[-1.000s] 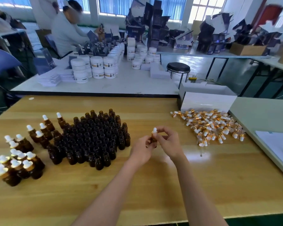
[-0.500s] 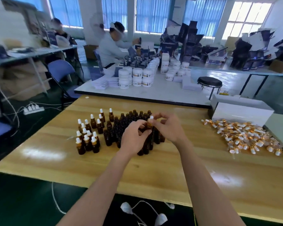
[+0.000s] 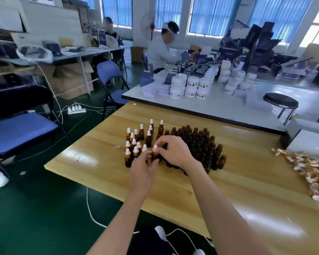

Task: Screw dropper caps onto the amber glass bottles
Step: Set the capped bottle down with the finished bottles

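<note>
At the bench (image 3: pixel 265 181), beside the finished bottles (image 3: pixel 141 134), the left hand (image 3: pixel 143 171) is gripping the bottle (image 3: pixel 154 155) — the right hand (image 3: pixel 175 151) pinching its cap (image 3: pixel 155 147) — now closer to that group than before.

Glossy amber glass bottles (image 3: pixel 199 144) stand on a smooth, shiny wood-grain table (image 3: pixel 247 181); dropper caps (image 3: pixel 313 172) look gold-metallic.

Bottle (image 3: pixel 154 154) body hidden behind fingers (image 3: pixel 148 159), seemingly held; cap pile (image 3: pixel 310 171) cropped right.

Left hand (image 3: pixel 142 170) and right hand (image 3: pixel 175 151) meet, fingers (image 3: pixel 161 144) curled.
</note>
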